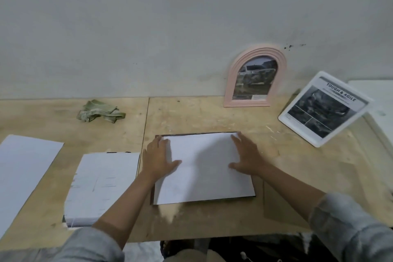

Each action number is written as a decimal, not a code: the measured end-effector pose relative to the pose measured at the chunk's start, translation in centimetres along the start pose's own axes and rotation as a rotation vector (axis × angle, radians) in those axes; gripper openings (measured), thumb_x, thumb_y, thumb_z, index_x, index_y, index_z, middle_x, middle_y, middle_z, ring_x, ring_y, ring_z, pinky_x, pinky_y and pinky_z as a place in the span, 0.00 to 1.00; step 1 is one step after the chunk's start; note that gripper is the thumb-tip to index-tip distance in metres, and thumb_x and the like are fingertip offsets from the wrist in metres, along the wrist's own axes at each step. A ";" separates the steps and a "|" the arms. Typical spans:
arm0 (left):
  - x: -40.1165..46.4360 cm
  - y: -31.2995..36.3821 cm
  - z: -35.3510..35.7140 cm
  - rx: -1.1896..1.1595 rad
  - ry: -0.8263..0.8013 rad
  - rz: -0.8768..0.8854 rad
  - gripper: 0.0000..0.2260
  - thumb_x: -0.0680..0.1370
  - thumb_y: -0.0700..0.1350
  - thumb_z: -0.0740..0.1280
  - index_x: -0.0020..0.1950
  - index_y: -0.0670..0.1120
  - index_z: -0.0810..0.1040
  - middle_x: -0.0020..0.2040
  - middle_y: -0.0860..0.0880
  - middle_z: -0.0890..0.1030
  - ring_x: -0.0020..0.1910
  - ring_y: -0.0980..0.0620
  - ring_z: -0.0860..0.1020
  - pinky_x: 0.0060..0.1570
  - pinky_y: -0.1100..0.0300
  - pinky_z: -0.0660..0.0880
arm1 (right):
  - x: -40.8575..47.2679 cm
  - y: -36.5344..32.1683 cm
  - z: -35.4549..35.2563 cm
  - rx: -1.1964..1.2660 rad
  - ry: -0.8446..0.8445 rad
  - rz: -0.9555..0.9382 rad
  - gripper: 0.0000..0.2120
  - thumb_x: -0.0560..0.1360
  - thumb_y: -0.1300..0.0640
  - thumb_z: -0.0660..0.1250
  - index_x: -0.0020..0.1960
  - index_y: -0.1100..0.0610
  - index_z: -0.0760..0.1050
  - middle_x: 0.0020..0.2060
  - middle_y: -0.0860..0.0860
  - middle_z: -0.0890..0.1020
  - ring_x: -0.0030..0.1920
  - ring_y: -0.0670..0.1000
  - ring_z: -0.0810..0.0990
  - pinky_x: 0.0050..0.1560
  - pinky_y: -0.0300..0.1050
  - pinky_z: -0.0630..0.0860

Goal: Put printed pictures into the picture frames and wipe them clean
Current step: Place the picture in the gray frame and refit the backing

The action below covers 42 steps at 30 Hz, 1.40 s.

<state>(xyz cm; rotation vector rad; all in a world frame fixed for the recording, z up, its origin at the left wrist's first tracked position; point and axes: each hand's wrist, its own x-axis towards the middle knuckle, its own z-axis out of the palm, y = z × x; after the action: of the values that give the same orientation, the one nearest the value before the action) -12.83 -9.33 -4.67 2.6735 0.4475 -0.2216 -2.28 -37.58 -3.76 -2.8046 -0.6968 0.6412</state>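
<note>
Both hands lie flat on a white sheet (204, 168) that rests face down in a dark frame (254, 194) near the middle of the tabletop (212, 112), a little toward its front edge. The left hand (158, 158) is spread open with its palm over the sheet's left edge, fingers pointing to the far side; the right hand (247, 156) is likewise open and pressed on the sheet's right part, thumb stretched inward. Neither hand grips anything — they only press down. Only a thin dark rim of the frame shows around the paper, clearest along the front and the far edge.

Toward the left front of the tabletop lies a second white sheet (102, 187) over another dark frame, of which only a sliver shows. A larger blank sheet (25, 168) sits at the left edge, partly running out of view. A crumpled greenish cloth (100, 110) lies near the back edge, left of centre.

At the back right a pink arched frame (255, 76) stands upright against the wall with a printed car picture in it. Nearer the right edge a white rectangular frame (323, 108) stands tilted — its print reads "TOUGH & AGILE".
</note>
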 end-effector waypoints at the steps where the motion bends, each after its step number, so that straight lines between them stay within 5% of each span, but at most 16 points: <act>1: -0.1 -0.2 -0.1 0.090 -0.116 0.031 0.52 0.62 0.74 0.63 0.77 0.45 0.57 0.78 0.43 0.53 0.76 0.42 0.54 0.70 0.41 0.55 | 0.0 0.2 -0.3 -0.075 -0.097 -0.059 0.52 0.69 0.40 0.71 0.78 0.55 0.41 0.77 0.53 0.42 0.77 0.56 0.44 0.73 0.56 0.47; 4: -0.3 -0.7 -0.6 0.282 -0.412 0.082 0.65 0.53 0.79 0.64 0.79 0.49 0.39 0.78 0.48 0.35 0.77 0.47 0.37 0.71 0.37 0.39 | 0.4 0.8 -0.3 -0.228 -0.296 -0.148 0.60 0.64 0.34 0.71 0.76 0.50 0.33 0.75 0.52 0.32 0.75 0.54 0.34 0.71 0.62 0.38; 6: -0.6 -0.8 -0.7 0.372 -0.471 0.113 0.65 0.56 0.75 0.70 0.78 0.48 0.35 0.76 0.47 0.30 0.76 0.46 0.33 0.70 0.36 0.36 | 0.8 1.1 0.0 -0.281 -0.355 -0.160 0.64 0.61 0.32 0.72 0.75 0.49 0.30 0.73 0.52 0.28 0.74 0.55 0.31 0.71 0.64 0.36; 16: 0.1 -1.5 -1.4 0.560 -0.534 0.151 0.71 0.52 0.74 0.73 0.76 0.49 0.30 0.75 0.45 0.27 0.76 0.44 0.32 0.69 0.33 0.37 | 0.8 0.9 0.4 -0.358 -0.412 -0.137 0.70 0.56 0.34 0.76 0.73 0.48 0.24 0.70 0.54 0.23 0.71 0.58 0.25 0.70 0.65 0.34; 25: -0.6 -0.2 -1.4 0.451 -0.543 0.202 0.67 0.57 0.72 0.72 0.74 0.49 0.27 0.73 0.44 0.24 0.73 0.43 0.28 0.69 0.38 0.32 | -1.4 0.8 0.0 -0.283 -0.280 -0.045 0.67 0.59 0.35 0.75 0.74 0.50 0.27 0.72 0.56 0.27 0.73 0.57 0.29 0.71 0.65 0.35; 31: -1.1 6.3 0.9 0.237 -0.372 0.342 0.52 0.68 0.72 0.64 0.79 0.49 0.41 0.78 0.44 0.37 0.78 0.43 0.41 0.72 0.39 0.41 | -5.7 2.2 0.9 -0.049 -0.025 0.142 0.52 0.67 0.39 0.71 0.77 0.54 0.41 0.77 0.53 0.43 0.76 0.54 0.43 0.71 0.63 0.46; 35: -2.7 12.9 2.5 0.009 -0.384 0.410 0.42 0.74 0.66 0.63 0.78 0.46 0.50 0.79 0.45 0.49 0.78 0.45 0.49 0.74 0.47 0.48 | -8.9 5.7 1.3 0.058 -0.002 0.346 0.39 0.73 0.45 0.65 0.76 0.55 0.50 0.76 0.52 0.48 0.76 0.53 0.47 0.72 0.60 0.44; 37: -3.7 16.1 3.5 -0.107 -0.431 0.400 0.37 0.76 0.61 0.63 0.78 0.45 0.54 0.79 0.45 0.54 0.77 0.46 0.53 0.74 0.52 0.52 | -10.8 8.1 1.3 0.086 0.021 0.430 0.33 0.73 0.46 0.66 0.72 0.52 0.56 0.74 0.54 0.54 0.74 0.55 0.53 0.70 0.60 0.52; 40: -4.9 20.2 4.8 -0.225 -0.449 0.364 0.30 0.78 0.56 0.65 0.74 0.42 0.61 0.74 0.44 0.65 0.72 0.45 0.64 0.65 0.60 0.62 | -13.4 12.1 1.2 0.138 0.091 0.569 0.21 0.70 0.45 0.68 0.58 0.52 0.65 0.59 0.54 0.68 0.64 0.59 0.68 0.57 0.55 0.64; 42: -5.7 22.6 5.1 -0.253 -0.470 0.305 0.25 0.79 0.52 0.64 0.71 0.40 0.65 0.68 0.45 0.70 0.67 0.47 0.69 0.56 0.62 0.66 | -15.0 14.3 1.1 0.216 0.128 0.677 0.21 0.71 0.44 0.68 0.57 0.53 0.67 0.57 0.54 0.70 0.60 0.60 0.70 0.57 0.54 0.66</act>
<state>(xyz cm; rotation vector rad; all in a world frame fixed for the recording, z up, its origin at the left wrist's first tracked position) -10.85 -32.57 0.49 2.3002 -0.0749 -0.6333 -9.02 -57.20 -3.15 -2.8054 0.3532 0.5749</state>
